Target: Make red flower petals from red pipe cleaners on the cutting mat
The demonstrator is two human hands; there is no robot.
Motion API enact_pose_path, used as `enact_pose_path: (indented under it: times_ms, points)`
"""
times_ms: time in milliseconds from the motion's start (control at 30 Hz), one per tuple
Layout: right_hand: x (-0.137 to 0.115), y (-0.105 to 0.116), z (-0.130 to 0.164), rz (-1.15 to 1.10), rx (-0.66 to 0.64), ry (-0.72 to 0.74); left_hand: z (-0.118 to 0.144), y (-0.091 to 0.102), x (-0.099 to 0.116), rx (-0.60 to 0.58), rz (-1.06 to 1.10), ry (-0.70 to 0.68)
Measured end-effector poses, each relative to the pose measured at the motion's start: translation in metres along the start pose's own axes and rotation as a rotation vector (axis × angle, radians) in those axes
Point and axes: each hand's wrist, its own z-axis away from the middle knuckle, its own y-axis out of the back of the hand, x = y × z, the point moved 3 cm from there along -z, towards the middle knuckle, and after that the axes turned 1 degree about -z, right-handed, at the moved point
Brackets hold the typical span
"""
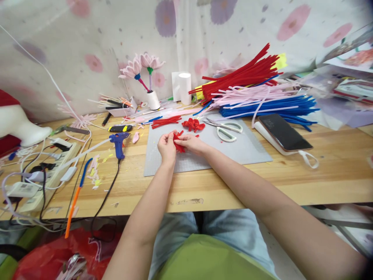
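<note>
My left hand and my right hand meet over a grey cutting mat, both pinching a bent red pipe-cleaner piece between the fingers. Just beyond them on the mat lies a small heap of red curled pipe-cleaner pieces. A short bundle of cut red pipe cleaners rests at the mat's far left corner. White-handled scissors lie on the mat to the right of the heap.
A blue glue gun stands left of the mat, its cord running off the table edge. A power strip with plugs sits far left. A phone lies right. Red, pink and blue pipe-cleaner bundles pile at the back, beside pink pipe-cleaner flowers.
</note>
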Motion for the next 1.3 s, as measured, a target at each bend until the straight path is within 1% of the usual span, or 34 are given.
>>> enact_pose_path:
  times_ms: [33, 100, 167, 233, 300, 367, 500, 567, 633, 700, 800, 867, 933, 1000, 1100, 1300]
  points:
    - [0.001, 0.000, -0.001, -0.014, 0.015, -0.015, -0.001, 0.001, -0.001, 0.001, 0.003, 0.030]
    - [0.003, 0.000, -0.001, -0.026, 0.053, -0.041, -0.004, 0.005, -0.002, -0.012, -0.006, 0.138]
    - [0.004, 0.002, 0.000, -0.018, 0.086, -0.053, -0.006, 0.008, -0.001, -0.049, -0.042, 0.255]
    - [0.003, 0.005, 0.001, 0.008, 0.103, -0.050, -0.006, 0.010, 0.002, -0.096, -0.079, 0.315]
    - [0.002, 0.006, 0.003, 0.051, 0.095, -0.046, -0.005, 0.012, 0.006, -0.124, -0.083, 0.310]
    - [0.000, 0.007, 0.004, 0.103, 0.066, -0.033, -0.005, 0.014, 0.007, -0.133, -0.073, 0.276]
    - [-0.004, 0.002, 0.005, 0.258, -0.014, 0.005, -0.011, 0.017, 0.001, -0.106, -0.151, 0.155]
    - [-0.006, 0.001, 0.005, 0.367, -0.002, 0.017, -0.014, 0.019, -0.002, -0.066, -0.211, 0.083]
    - [-0.006, 0.000, 0.005, 0.419, 0.034, 0.025, -0.015, 0.021, -0.003, -0.045, -0.238, 0.070]
    - [-0.006, 0.001, 0.006, 0.359, 0.035, 0.018, -0.014, 0.020, -0.001, -0.074, -0.212, 0.134]
    - [-0.006, 0.001, 0.009, 0.113, -0.032, -0.014, -0.009, 0.016, 0.004, -0.195, -0.065, 0.269]
    - [-0.007, 0.001, 0.012, -0.041, -0.080, -0.038, -0.005, 0.012, 0.008, -0.267, 0.041, 0.302]
    - [-0.009, -0.001, 0.014, -0.133, -0.115, -0.064, -0.004, 0.011, 0.009, -0.312, 0.092, 0.294]
    - [-0.009, -0.002, 0.016, -0.170, -0.137, -0.091, -0.004, 0.010, 0.008, -0.325, 0.097, 0.279]
    - [-0.008, -0.003, 0.016, -0.180, -0.142, -0.111, -0.005, 0.011, 0.006, -0.303, 0.089, 0.267]
    - [-0.004, -0.002, 0.013, -0.160, -0.129, -0.084, -0.006, 0.010, 0.005, -0.278, 0.110, 0.259]
